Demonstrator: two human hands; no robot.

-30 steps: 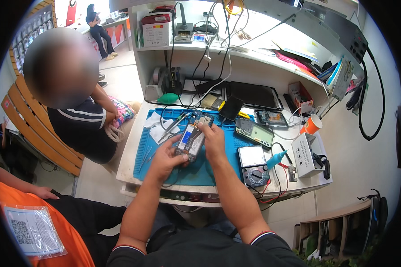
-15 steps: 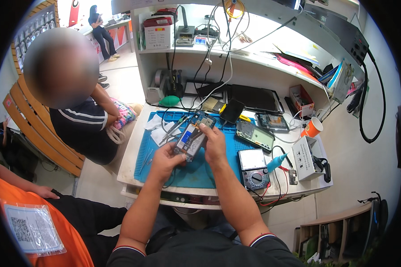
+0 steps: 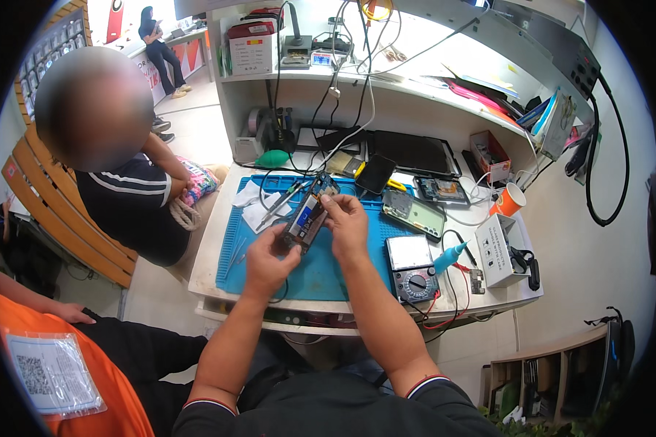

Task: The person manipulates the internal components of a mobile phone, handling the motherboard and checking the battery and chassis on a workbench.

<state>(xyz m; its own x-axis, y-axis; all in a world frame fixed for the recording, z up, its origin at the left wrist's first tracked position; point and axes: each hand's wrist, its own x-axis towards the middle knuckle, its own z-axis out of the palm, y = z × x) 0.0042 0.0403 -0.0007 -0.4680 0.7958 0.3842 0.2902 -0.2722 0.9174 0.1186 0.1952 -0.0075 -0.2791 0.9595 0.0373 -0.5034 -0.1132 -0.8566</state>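
An opened smartphone [image 3: 308, 218], with its battery and circuit board bare, is held tilted above the blue repair mat [image 3: 321, 280]. My left hand [image 3: 268, 255] is closed on its lower end, thumb along the edge. The fingers of my right hand [image 3: 348, 226] grip its right side near the upper end. White tissues [image 3: 258, 211] and a pair of tweezers [image 3: 288, 200] lie just left of the phone. Beyond my right hand are a dark phone [image 3: 377, 175] and an opened phone shell [image 3: 413, 213].
An analog multimeter [image 3: 414, 269] with red and black leads, a blue bottle [image 3: 450, 256], a white box [image 3: 500, 251] and an orange cup [image 3: 510, 199] stand at right. Cables [image 3: 364, 109] hang from the shelf. A person in orange [image 3: 73, 364] is close at left; another person [image 3: 124, 211] sits beyond.
The phone has turned in my hands and now shows more edge-on, tilted to one side. My right fingers have shifted slightly on it. The view has moved a little.
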